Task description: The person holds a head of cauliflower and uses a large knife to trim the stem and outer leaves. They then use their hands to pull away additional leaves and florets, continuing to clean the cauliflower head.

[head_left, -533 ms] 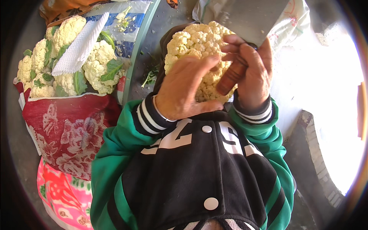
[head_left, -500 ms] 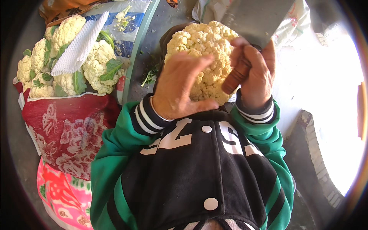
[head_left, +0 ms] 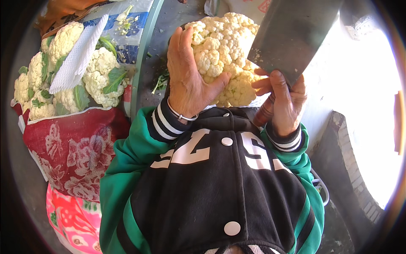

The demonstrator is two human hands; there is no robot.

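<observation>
A large pale-yellow cauliflower [head_left: 224, 51] sits in front of my chest. My left hand [head_left: 190, 78] cups its left side, the fingers reaching up along the edge and the thumb lying across the florets. In my right hand [head_left: 286, 101] is a cleaver [head_left: 294, 40] with a broad grey blade and a brown wooden handle. The blade points up and away, beside the cauliflower's right side, and hides part of that edge. My thumb and some fingertips press at the base of the blade, near the florets.
Several cauliflowers [head_left: 99, 78] with green leaves lie at the left, a white foam net [head_left: 80, 53] over them. A dark red flowered cloth [head_left: 74, 146] is in front, and a pink patterned cloth [head_left: 74, 218] nearer. Leaf scraps [head_left: 160, 80] lie beside the cauliflower. A dark ledge [head_left: 338, 156] curves at right.
My left hand has moved from in front of the cauliflower onto its left side. The cleaver has come further into view, its handle now lower, and the cauliflower sits slightly higher.
</observation>
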